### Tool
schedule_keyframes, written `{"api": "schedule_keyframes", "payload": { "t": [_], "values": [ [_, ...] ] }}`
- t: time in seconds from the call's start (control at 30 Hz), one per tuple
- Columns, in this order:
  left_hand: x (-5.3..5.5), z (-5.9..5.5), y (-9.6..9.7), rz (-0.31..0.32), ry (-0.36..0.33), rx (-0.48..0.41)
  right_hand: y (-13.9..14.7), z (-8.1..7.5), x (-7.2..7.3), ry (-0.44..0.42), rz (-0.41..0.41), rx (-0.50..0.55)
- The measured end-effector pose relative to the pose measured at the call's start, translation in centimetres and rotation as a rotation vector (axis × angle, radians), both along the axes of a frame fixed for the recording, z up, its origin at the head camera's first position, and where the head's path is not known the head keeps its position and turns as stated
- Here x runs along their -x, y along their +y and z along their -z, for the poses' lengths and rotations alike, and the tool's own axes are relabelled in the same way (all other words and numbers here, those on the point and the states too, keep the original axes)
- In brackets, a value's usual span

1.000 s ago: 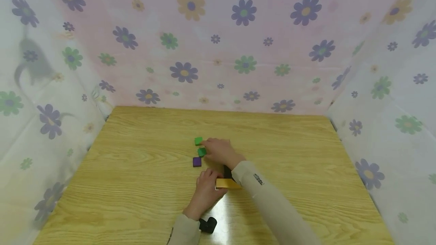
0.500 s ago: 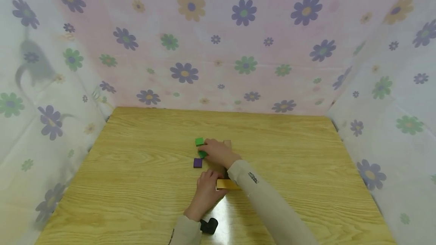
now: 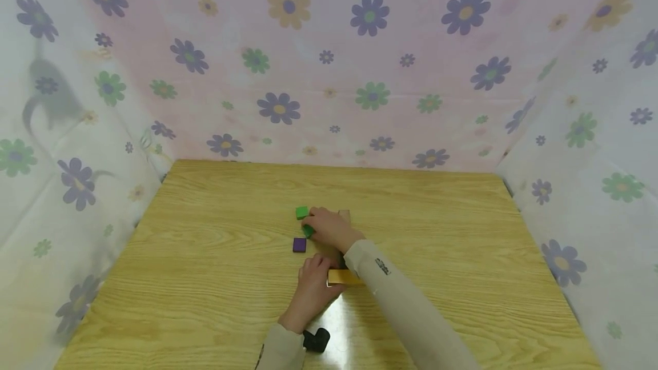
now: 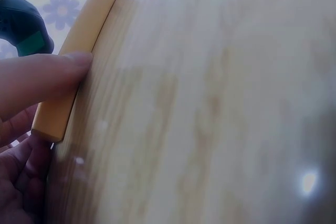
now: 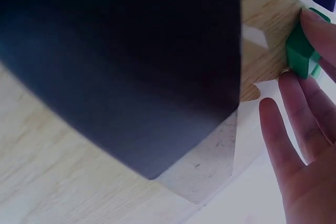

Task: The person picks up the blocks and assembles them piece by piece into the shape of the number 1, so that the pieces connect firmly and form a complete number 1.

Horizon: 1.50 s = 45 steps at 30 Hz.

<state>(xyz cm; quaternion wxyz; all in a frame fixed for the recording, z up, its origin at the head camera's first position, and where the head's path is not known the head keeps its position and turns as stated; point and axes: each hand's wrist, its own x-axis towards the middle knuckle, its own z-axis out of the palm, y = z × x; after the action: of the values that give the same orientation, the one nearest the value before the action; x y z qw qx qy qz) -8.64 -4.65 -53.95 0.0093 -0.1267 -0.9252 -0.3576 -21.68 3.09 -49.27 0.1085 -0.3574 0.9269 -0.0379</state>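
In the head view my left hand [image 3: 311, 288] pinches the left end of a yellow bar-shaped block [image 3: 343, 277]. The left wrist view shows the thumb [image 4: 79, 60] flat on one face of that bar, with curled fingers behind it. My right hand [image 3: 333, 228] reaches past the bar and grips a dark green block [image 5: 300, 51] between thumb and fingertips; another finger [image 5: 270, 114] sticks out free. Just behind the hand sits a light green block [image 3: 301, 212]. A purple block [image 3: 300, 245] lies nearer, left of the right hand.
Beyond the right wrist lies a pale wooden block [image 3: 344, 215]. A large dark shape [image 5: 157, 66] fills much of the right wrist view. A black wrist camera [image 3: 316, 340] hangs by the left sleeve. Flowered cloth [image 3: 329, 73] surrounds the wood-grain table [image 3: 216, 256].
My right hand's fingers have drawn back from the light green block and closed on the dark green one, which has turned a little. My left hand stays on the yellow bar.
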Motion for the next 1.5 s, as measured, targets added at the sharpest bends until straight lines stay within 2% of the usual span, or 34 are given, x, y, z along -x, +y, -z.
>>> {"api": "schedule_keyframes", "payload": {
  "t": [0.23,0.37,0.5,0.6,0.87,1.03,1.3,1.5],
  "values": [
    [0.0,0.1,-0.1,-0.008,0.019,0.000,-0.1,-0.3,0.1,-0.053,0.062,-0.004],
    [0.0,0.1,0.0,-0.008,0.021,-0.003,0.1,-0.2,0.5,-0.108,0.111,0.092],
    [0.0,0.1,0.0,-0.017,0.011,0.004,0.7,-0.3,1.0,-0.096,0.152,0.205],
    [0.0,0.2,0.0,-0.029,0.005,0.009,1.5,-0.3,1.4,-0.063,0.216,0.277],
    [-0.1,0.1,0.1,-0.023,-0.021,-0.005,4.5,0.1,2.4,-0.092,0.508,0.544],
    [0.1,0.2,0.1,-0.032,-0.009,0.008,6.4,0.6,3.0,-0.062,0.577,0.656],
    [-0.1,0.0,0.1,-0.024,-0.016,-0.016,8.3,1.5,3.2,-0.079,0.591,0.632],
    [0.0,0.1,0.1,-0.033,-0.023,-0.002,9.2,2.3,3.4,-0.073,0.590,0.565]
  ]
}}
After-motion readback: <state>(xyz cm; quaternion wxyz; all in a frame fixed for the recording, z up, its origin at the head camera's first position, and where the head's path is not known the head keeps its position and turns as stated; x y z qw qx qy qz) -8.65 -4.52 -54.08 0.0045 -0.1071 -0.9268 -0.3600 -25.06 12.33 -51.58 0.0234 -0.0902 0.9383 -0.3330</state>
